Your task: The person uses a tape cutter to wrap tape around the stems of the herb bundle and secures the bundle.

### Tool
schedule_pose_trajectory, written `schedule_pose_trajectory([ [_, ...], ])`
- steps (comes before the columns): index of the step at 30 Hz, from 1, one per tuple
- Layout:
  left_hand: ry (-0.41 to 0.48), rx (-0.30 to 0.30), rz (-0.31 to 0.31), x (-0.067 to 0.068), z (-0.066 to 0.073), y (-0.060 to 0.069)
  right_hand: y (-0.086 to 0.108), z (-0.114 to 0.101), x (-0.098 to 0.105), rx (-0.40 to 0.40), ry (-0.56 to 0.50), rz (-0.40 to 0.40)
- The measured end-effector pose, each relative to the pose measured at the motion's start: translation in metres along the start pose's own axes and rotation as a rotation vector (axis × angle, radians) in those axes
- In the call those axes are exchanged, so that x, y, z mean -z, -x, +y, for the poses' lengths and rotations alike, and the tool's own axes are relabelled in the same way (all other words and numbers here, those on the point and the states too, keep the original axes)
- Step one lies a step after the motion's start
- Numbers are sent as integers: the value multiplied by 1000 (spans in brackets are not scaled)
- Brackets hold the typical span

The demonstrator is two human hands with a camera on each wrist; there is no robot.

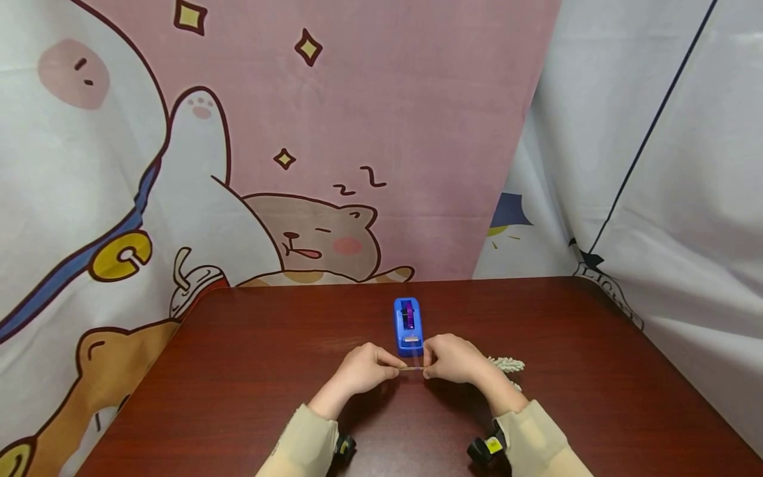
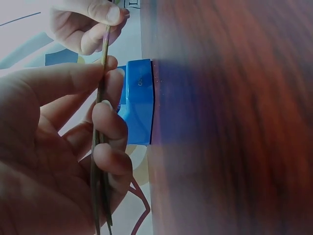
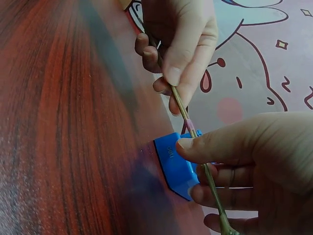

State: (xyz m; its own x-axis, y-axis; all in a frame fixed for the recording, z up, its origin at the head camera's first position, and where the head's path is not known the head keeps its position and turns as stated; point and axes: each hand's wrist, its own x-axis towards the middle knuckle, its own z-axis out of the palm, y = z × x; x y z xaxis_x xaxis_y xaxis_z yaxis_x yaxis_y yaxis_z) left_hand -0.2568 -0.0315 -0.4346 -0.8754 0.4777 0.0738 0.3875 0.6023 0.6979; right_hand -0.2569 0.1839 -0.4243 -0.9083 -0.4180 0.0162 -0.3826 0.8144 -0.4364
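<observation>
Both hands hold a thin bundle of dried flower stems (image 1: 411,368) level above the table. My left hand (image 1: 366,369) pinches it near the left part, and loose stem ends (image 2: 95,181) run down across the palm in the left wrist view. On the other side my right hand (image 1: 454,358) pinches the stems between thumb and fingers. Pale flower heads (image 1: 507,364) stick out beyond that hand. A pinkish band of tape (image 3: 190,125) lies round the stems between the hands. Just behind them stands a blue tape dispenser (image 1: 408,328) with a purple roll core; a clear strip seems to reach toward the stems.
The dark red-brown wooden table (image 1: 268,397) spreads out on both sides of the hands. A pink cartoon curtain (image 1: 417,132) hangs behind its far edge, and a white curtain (image 1: 667,199) hangs along the right.
</observation>
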Motion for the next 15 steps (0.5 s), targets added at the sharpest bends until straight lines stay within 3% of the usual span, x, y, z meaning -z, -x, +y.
schedule_pose_trajectory([
  [9,26,30,-46,-3,-1,-1,-1,-1,-2,-17,-2,13],
  [15,11,-2,-91,0,0,0,-1,0,-3,-17,7,38],
])
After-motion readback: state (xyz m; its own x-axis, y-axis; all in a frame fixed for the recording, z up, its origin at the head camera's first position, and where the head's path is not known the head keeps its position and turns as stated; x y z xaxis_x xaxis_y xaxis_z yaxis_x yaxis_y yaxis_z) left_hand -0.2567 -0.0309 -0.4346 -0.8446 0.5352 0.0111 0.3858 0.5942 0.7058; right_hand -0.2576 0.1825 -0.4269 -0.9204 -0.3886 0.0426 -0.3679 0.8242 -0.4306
